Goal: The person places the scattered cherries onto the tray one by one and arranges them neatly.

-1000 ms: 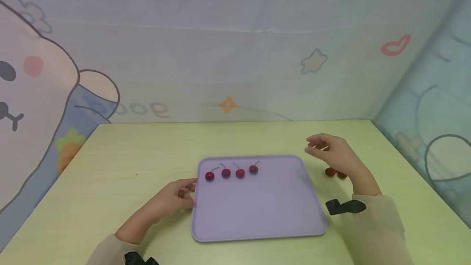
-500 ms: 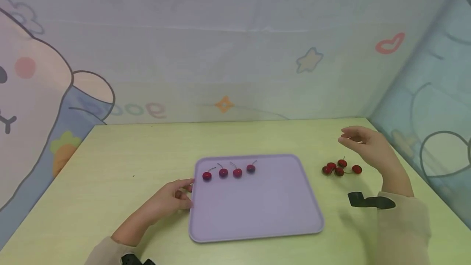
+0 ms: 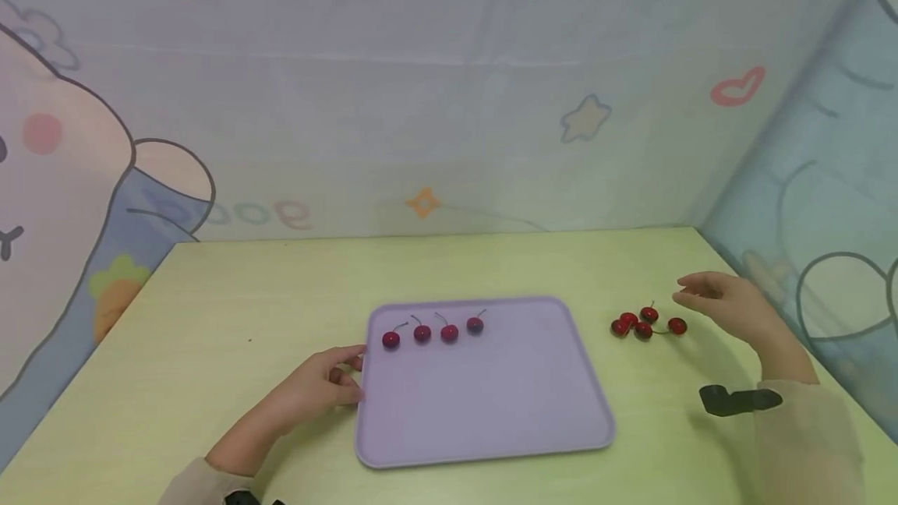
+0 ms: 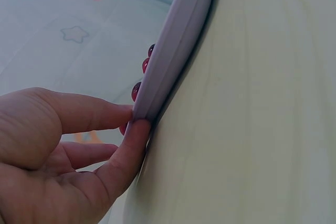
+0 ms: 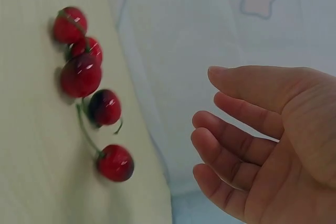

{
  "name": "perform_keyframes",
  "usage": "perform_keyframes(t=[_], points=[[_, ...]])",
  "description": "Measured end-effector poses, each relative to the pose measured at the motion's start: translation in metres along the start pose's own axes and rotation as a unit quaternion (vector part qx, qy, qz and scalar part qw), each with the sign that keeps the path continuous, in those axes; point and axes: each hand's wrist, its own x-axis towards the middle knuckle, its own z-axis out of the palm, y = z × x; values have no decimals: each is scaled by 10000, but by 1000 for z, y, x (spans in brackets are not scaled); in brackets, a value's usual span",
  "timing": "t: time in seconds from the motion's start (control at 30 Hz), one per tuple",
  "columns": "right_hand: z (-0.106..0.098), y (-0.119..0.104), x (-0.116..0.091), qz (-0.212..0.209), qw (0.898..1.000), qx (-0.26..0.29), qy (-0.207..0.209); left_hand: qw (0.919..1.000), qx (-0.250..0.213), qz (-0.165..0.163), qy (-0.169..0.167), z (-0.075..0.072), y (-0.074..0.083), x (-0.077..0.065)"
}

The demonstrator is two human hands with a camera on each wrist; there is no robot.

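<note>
My left hand [image 3: 309,392] is at the left edge of a pale purple tray [image 3: 491,411], with thumb and a finger touching its rim at separate spots. In the left wrist view a fingertip [image 4: 136,135] lies against the tray's outer wall. Along the tray's far left part sit several red cherries with stems, in a row. My right hand [image 3: 730,306] hovers right of a loose group of several cherries [image 3: 643,330] on the table. Its fingers are loosely bent with nothing between them. One cherry [image 5: 115,162] lies slightly apart from the others, nearest that hand.
A pale yellow-green table [image 3: 281,279] carries the tray in its middle and the loose cherries to the right. Behind it hangs a printed cloth backdrop [image 3: 456,123], which also continues along the right side. A black wrist strap [image 3: 740,400] shows on the right sleeve.
My right hand has moved right, from over the loose cherries to beyond them, uncovering the group, and has then lowered a little. My left hand stays at the tray's edge. The view shifts slightly.
</note>
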Motion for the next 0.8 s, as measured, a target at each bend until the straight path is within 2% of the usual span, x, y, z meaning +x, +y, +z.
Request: perform_keyframes(t=[0.23, 0.57, 0.8], points=[[8, 17, 1, -33, 10000, -76, -42, 10000, 27, -6, 11, 0, 2, -1], [13, 26, 2, -56, 9999, -83, -61, 9999, 14, -116, 65, 1, 3, -2], [18, 33, 3, -76, 9997, -200, -110, 10000, 10, -27, 65, 1, 3, -2]])
